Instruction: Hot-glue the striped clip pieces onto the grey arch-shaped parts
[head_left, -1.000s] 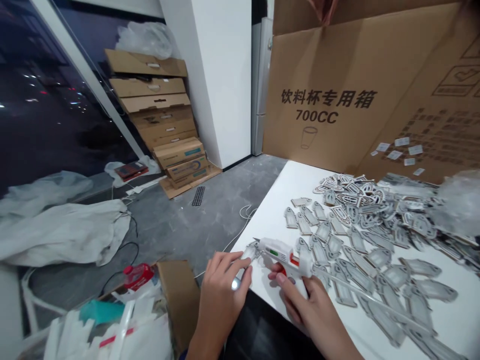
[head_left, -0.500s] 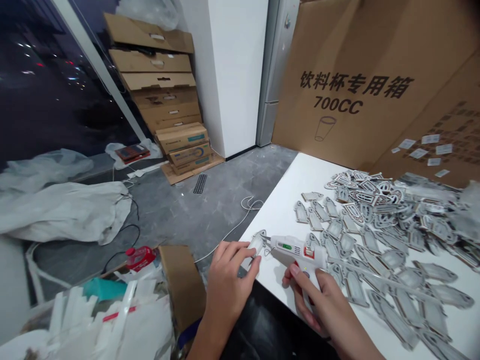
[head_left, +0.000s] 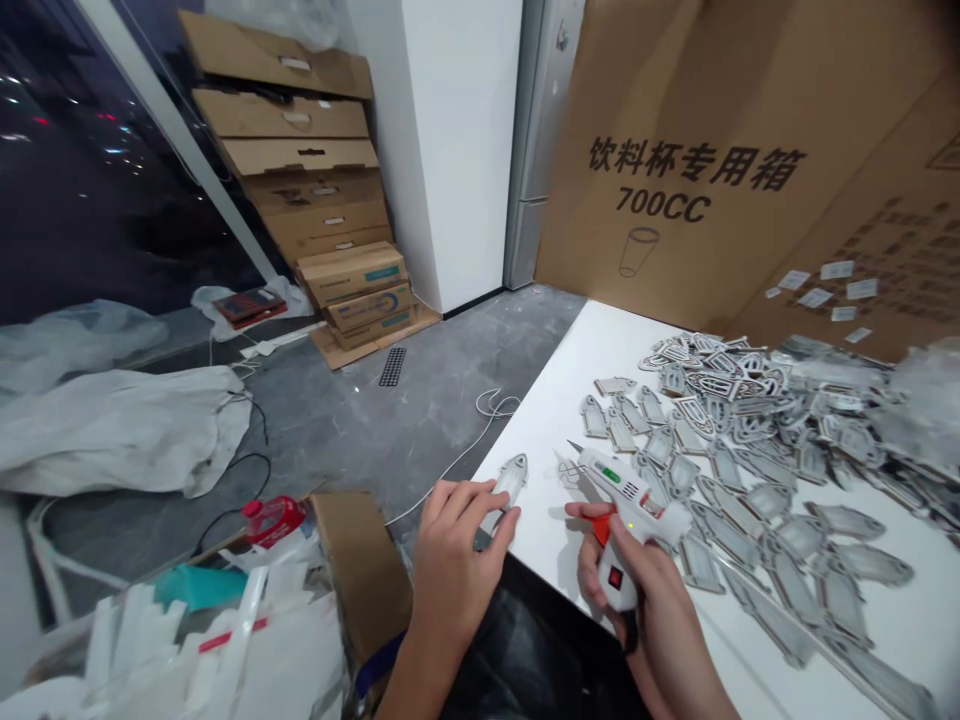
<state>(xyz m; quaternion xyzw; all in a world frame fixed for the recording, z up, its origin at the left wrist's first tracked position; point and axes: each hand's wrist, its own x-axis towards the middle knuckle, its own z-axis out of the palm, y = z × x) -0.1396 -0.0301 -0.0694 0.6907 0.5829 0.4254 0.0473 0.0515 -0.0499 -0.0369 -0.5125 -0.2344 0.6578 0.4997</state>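
At the table's near left edge, my left hand [head_left: 459, 545] pinches a small translucent grey piece with a pointed end [head_left: 514, 474] between thumb and fingers. The piece lies on the white table [head_left: 555, 400]. My right hand [head_left: 656, 600] is wrapped round the handle of a white hot glue gun [head_left: 619, 482], its forefinger at the orange trigger. The nozzle points up and left, apart from the piece. A long clear glue stick [head_left: 795, 610] sticks out of the gun's back. Beside the nozzle a thin wire-like loop [head_left: 568, 470] shows on the table.
Many similar grey pieces [head_left: 795, 535] cover the table's right side, heaped towards the back. A large cardboard box [head_left: 697, 120] stands behind. Left of my hands is an open carton [head_left: 364, 560] of scraps with a red-labelled bottle [head_left: 274, 520]. A white cable [head_left: 465, 455] runs across the floor.
My right hand has drawn the glue gun right and back, off the grey piece, and tilted its nozzle upward. My left hand still holds the piece in nearly the same spot.
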